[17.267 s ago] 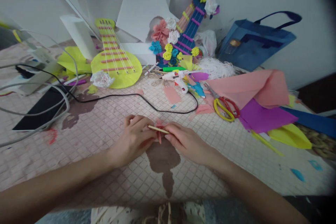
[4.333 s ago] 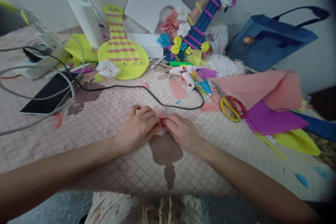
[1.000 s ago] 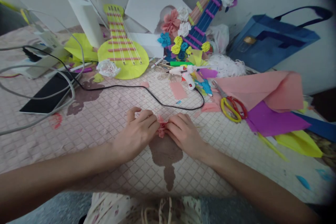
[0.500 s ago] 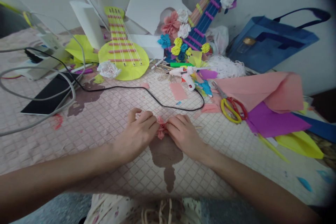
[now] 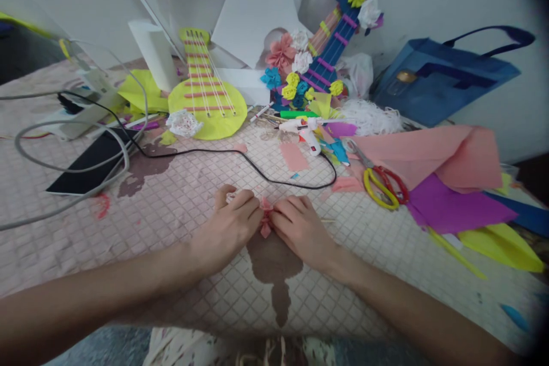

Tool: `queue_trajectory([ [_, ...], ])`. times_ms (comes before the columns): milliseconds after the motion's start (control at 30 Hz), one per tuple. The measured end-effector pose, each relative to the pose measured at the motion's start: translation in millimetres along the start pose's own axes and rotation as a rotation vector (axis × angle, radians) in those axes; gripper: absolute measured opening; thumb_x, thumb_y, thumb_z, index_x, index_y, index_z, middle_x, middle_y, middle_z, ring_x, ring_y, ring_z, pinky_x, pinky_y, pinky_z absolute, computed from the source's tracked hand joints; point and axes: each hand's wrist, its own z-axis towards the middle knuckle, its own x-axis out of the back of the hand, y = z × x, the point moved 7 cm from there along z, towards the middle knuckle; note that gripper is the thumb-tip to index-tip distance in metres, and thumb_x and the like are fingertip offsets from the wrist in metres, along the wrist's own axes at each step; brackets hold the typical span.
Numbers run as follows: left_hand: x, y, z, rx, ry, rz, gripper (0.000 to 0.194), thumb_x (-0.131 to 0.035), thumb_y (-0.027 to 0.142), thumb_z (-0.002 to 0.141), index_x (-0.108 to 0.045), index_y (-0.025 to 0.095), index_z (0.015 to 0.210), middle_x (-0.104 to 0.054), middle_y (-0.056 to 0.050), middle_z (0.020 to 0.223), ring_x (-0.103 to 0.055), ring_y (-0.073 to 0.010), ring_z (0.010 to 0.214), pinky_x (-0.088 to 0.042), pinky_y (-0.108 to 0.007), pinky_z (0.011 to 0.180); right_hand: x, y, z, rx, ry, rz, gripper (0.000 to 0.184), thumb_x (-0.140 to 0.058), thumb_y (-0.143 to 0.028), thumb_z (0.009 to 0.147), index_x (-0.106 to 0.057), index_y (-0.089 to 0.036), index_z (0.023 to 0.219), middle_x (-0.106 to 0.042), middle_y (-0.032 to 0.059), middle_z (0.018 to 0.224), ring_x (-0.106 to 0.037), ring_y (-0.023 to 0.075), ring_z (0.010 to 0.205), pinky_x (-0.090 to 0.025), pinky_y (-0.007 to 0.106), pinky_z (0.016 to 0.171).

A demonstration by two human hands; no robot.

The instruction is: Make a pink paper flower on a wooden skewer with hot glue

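Note:
Between my two hands is a small pink crepe-paper flower (image 5: 266,227), partly hidden by my fingers. My left hand (image 5: 234,223) is closed in a pinch on its left side, with a bit of white string-like material showing by the thumb. My right hand (image 5: 300,226) pinches the flower's right side. A thin wooden stick (image 5: 328,220) pokes out past the right hand. Beyond the hands lies a white glue gun (image 5: 305,128) with a black cord (image 5: 291,184). Yellow- and red-handled scissors (image 5: 384,183) rest to the right.
A yellow paper guitar (image 5: 210,120) and a blue guitar with paper flowers (image 5: 323,63) lean at the back. Pink paper (image 5: 433,151) and purple paper (image 5: 457,203) lie at right, below a blue bag (image 5: 433,80). A dark tablet-like slab (image 5: 92,163) and grey cable (image 5: 124,166) lie left.
The view has tilted slightly, so everything sits a little lower and further right. Both hands keep their pinch on the pink flower, with hardly any other movement.

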Motion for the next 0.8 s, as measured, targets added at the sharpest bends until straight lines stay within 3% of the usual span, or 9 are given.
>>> queue_trajectory([
  [233, -6.1, -1.6, 0.2, -0.014, -0.042, -0.109, 0.021, -0.042, 0.016, 0.094, -0.055, 0.016, 0.077, -0.058, -0.003, 0.083, -0.047, -0.0198, 0.087, -0.030, -0.043, 0.085, -6.6, -1.9, -0.5, 0.019, -0.006, -0.064, 0.015, -0.046, -0.023, 0.094, -0.059, -0.017, 0.091, -0.061, 0.0046, 0.091, -0.047, 0.0211, 0.089, -0.032, 0.038, 0.073],
  [500, 1.4, -7.4, -0.6, 0.059, 0.011, -0.149, 0.015, -0.052, 0.021, 0.091, -0.057, 0.016, 0.078, -0.059, 0.001, 0.079, -0.051, -0.0184, 0.086, -0.028, -0.044, 0.088, 5.8, 14.4, -6.3, -0.113, -0.032, 0.163, 0.012, -0.050, -0.027, 0.093, -0.057, -0.017, 0.093, -0.061, 0.0057, 0.096, -0.050, 0.0217, 0.094, -0.037, 0.036, 0.079],
  [800, 0.3, -10.0, -1.9, 0.076, 0.005, -0.186, 0.009, -0.055, 0.024, 0.090, -0.059, 0.018, 0.084, -0.061, 0.001, 0.082, -0.052, -0.0196, 0.090, -0.028, -0.043, 0.087, 3.6, 18.2, -9.0, -0.116, -0.037, 0.165, 0.012, -0.047, -0.022, 0.093, -0.055, -0.017, 0.085, -0.059, 0.0053, 0.088, -0.050, 0.0211, 0.091, -0.038, 0.036, 0.081],
])
